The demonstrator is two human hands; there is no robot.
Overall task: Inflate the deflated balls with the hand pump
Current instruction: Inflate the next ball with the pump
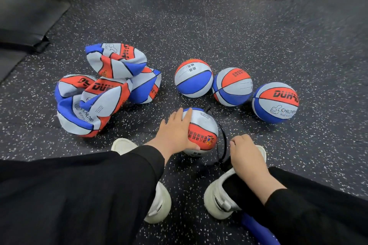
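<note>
While the left hand (175, 133) lies open across the basketball (201, 131) on the floor (249, 32) between the shoes, the right hand (247, 157) curls around the pump hose (224, 135). Firm, grippy and light, it probably steadies best from above.

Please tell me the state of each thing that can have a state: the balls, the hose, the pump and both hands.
Ball under the left hand: round, hose attached at its top.
Three balls on the right: round, inflated, on the floor.
Pile of balls: flat, crumpled, not inflated.
Black hose: curved, from ball down to the right hand.
Left hand: spread, resting on the ball.
Right hand: curled at the hose's lower end.
Blue pump: mostly hidden.
</note>
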